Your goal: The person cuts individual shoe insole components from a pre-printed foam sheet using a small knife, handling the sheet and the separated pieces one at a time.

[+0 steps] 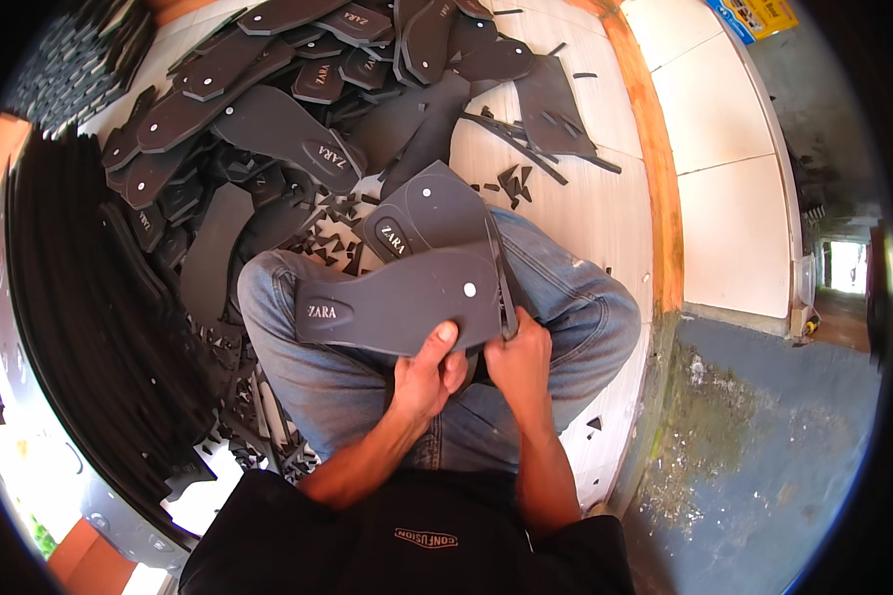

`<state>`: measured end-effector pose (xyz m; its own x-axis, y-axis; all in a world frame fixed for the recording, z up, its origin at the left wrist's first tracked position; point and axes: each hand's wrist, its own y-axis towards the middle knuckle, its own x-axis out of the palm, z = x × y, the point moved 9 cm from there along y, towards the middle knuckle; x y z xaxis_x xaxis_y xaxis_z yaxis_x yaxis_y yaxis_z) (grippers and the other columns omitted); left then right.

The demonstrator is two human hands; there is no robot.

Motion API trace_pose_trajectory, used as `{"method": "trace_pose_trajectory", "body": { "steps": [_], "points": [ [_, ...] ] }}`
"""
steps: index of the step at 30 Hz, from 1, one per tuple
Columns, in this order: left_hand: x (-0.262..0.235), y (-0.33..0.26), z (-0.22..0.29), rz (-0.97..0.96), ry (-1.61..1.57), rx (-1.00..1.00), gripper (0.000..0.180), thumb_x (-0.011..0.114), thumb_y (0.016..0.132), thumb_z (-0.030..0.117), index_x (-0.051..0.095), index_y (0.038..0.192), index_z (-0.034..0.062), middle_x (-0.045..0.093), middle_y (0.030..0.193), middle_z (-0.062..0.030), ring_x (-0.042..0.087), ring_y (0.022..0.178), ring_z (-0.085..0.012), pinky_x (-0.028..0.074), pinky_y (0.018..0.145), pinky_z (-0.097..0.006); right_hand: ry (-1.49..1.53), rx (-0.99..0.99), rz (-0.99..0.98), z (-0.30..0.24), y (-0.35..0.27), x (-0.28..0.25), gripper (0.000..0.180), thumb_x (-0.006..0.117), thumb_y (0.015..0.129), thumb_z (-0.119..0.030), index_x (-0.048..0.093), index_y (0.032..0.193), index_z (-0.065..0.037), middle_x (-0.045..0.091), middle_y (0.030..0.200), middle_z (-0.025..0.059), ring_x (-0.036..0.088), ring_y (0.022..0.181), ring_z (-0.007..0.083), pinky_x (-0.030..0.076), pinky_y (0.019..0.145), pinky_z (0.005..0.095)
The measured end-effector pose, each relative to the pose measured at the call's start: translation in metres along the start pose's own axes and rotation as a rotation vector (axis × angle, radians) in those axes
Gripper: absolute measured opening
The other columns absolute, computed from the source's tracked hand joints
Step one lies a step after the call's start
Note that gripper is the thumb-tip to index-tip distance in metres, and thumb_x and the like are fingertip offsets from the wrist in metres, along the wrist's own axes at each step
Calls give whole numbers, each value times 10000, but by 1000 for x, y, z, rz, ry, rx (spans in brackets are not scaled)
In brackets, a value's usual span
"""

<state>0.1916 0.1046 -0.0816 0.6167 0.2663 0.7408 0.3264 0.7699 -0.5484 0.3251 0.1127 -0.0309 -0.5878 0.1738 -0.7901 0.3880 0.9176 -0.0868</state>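
A person sits with bent knees in blue jeans (566, 297), holding a dark grey foam sandal sole (407, 307) over the lap. The left hand (429, 372) is closed on the sole's lower edge, thumb on top. The right hand (518, 359) is curled at its right end, possibly gripping a blade, beside a pile of similar soles (268, 119) on the pale floor (595, 198).
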Motion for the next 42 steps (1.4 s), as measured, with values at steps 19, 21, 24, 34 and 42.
{"method": "trace_pose_trajectory", "body": {
  "steps": [19,21,24,34,42],
  "points": [
    [-84,-4,163,295,178,430,172,538,928,233,577,976,73,619,840,-38,621,759,-130,528,717,-287,849,335,-694,19,-76,20,203,693,823,-208,605,776,-31,516,585,-40,441,497,27,337,447,198],
    [-65,0,162,139,314,339,112,568,908,185,592,897,76,604,763,-7,597,700,-100,506,672,-252,750,346,-626,23,-81,26,266,688,829,-257,593,739,-25,540,553,2,483,467,80,365,441,245],
    [-48,-6,128,40,525,83,140,660,847,180,618,838,48,612,737,-2,574,664,-69,476,628,-207,284,28,-345,4,-58,12,332,675,832,-291,565,691,-11,523,502,81,521,433,209,392,443,321],
    [-13,-18,96,-66,606,-147,339,714,809,271,640,926,-39,664,791,-58,616,691,-84,490,618,-193,149,-40,-352,2,-63,17,348,669,824,-276,522,638,-21,473,473,146,523,446,341,398,437,386],
    [-11,-17,94,-41,619,-168,306,721,800,218,645,936,-45,671,810,-64,629,688,-97,507,632,-204,170,-72,-284,1,-69,9,362,670,827,-189,462,595,-6,398,446,113,371,379,185,327,402,337]
  ]
}}
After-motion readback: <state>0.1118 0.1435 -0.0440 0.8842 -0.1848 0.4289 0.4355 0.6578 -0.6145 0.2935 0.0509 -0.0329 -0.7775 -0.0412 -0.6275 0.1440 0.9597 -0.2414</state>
